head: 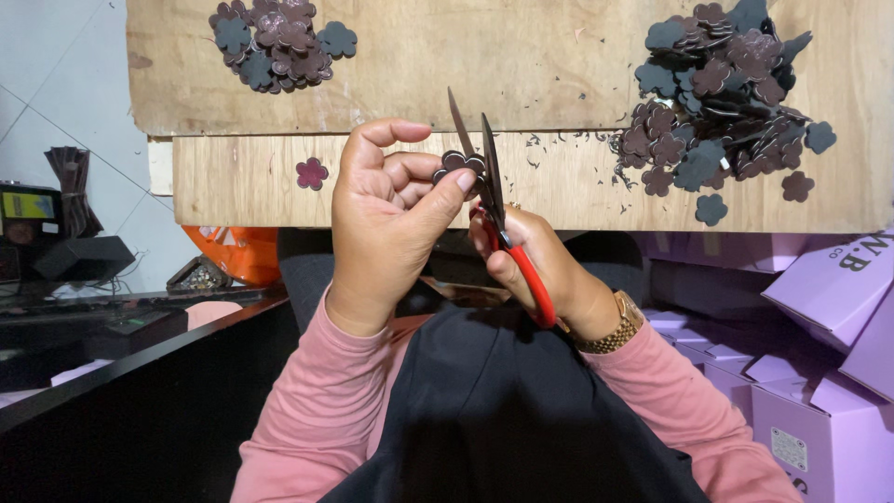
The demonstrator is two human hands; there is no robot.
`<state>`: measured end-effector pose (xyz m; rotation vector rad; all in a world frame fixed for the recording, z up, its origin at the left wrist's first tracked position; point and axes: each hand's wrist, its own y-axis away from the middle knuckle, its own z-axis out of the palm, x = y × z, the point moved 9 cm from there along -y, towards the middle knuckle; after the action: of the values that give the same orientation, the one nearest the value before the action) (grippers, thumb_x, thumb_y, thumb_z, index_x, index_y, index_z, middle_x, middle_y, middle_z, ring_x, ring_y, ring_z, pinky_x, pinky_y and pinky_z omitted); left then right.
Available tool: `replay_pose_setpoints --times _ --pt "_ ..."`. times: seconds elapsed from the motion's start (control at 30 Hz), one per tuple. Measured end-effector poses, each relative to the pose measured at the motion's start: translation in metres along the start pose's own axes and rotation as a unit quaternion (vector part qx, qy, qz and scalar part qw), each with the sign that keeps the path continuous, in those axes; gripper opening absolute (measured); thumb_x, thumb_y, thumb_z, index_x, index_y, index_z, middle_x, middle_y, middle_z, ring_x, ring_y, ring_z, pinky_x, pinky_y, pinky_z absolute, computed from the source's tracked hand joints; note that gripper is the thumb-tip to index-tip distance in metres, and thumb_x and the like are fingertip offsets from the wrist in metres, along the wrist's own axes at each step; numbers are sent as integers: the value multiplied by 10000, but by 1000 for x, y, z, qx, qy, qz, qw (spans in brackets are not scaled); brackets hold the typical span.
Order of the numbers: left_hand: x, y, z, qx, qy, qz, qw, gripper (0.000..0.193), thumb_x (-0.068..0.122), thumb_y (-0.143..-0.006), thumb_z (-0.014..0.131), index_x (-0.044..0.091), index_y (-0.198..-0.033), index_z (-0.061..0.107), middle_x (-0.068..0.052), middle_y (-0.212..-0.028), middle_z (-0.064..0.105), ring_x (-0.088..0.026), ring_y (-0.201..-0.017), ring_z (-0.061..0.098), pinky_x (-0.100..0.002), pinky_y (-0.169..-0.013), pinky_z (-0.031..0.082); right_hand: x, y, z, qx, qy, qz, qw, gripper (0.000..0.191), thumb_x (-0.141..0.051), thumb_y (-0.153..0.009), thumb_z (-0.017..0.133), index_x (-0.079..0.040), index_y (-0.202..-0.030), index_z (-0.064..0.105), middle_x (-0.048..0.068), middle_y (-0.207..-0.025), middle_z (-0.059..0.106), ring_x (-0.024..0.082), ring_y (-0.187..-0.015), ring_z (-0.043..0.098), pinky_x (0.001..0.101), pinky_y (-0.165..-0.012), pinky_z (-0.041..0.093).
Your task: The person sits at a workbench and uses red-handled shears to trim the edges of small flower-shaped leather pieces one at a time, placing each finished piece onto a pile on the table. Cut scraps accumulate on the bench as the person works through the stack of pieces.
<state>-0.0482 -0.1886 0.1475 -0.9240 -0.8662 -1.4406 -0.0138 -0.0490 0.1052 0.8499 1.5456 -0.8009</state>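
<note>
head view: the right hand (535, 265) is mostly hidden behind the left hand (386, 219) and the red scissor handles, so only its knuckles, thumb side and a gold-coloured watch (615, 328) at the wrist show. its fingers are wrapped through the handles of the scissors (494, 200), pressed together around them. the two dark blades stand a little apart, pointing up and away just right of the left fingertips. the left fingers (453, 186) pinch a small dark flower-shaped piece (460, 163), thumb against forefinger, the other fingers curled in behind; the piece touches the blades, and its lower edge is covered by the thumb, so the cut line cannot be made out.

the piece looks thin, flat and matte, with rounded petals, dark brown. above and right of the fingers lies a loose pile of like flower pieces (717, 93), brown and slate, cut off at the top edge. above left is a smaller pile (279, 37), also cropped. just left of the left fingers one reddish flower (311, 173) lies alone. fine dark trimmings (568, 140) are scattered right of the blades.

the counter (521, 56) is bare, rough plywood in two stepped boards. lilac cardboard boxes (819, 373) are stacked low right; a dark shelf (121, 326) with dim, hard-to-read things sits left against a pale tiled wall.
</note>
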Motion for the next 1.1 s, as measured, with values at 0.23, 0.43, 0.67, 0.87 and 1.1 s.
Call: replay_pose_setpoints --times 0.23,0.43,0.67,0.87,1.1 --pt "4 0 -1 -6 -11 -6 1000 487 -102 -947 715 -17 -1336 434 -156 -1028 710 -153 -928 727 -239 -833 595 7 2 -1 -7 -9 14 1000 773 -802 -939 499 -37 -1039 542 -13 -891 515 86 -803 465 241 -699 424" --pt "7 -1 -2 -4 -13 -3 1000 524 -103 -946 721 -22 -1368 421 -144 -1021 691 -134 -908 709 -235 -816 595 9 2 -2 -12 -11 19 1000 742 -801 -933 513 -60 -967 531 -28 -864 489 77 -787 440 233 -680 405" --pt "8 -1 -6 5 -28 -7 1000 560 -100 -924 742 -25 -1373 416 -138 -1018 690 -142 -922 719 -249 -838 611 10 4 0 -14 -24 27 999 726 -787 -929 531 -61 -960 529 -37 -848 479 70 -773 427 230 -650 393" --pt "11 0 -5 -7 -1 5 1000 537 -82 -965 722 -27 -1396 407 -183 -1049 725 -177 -976 733 -276 -895 610 12 4 0 -22 -30 23 999 726 -761 -937 550 -42 -1040 546 -43 -850 483 64 -765 429 223 -651 397" --pt "12 1 -7 -5 -8 4 1000 534 -73 -966 723 -31 -1397 411 -195 -1058 732 -180 -985 740 -281 -910 616 15 4 0 -24 -41 24 999 744 -754 -930 574 -30 -1099 556 -42 -871 495 58 -773 435 221 -664 397"
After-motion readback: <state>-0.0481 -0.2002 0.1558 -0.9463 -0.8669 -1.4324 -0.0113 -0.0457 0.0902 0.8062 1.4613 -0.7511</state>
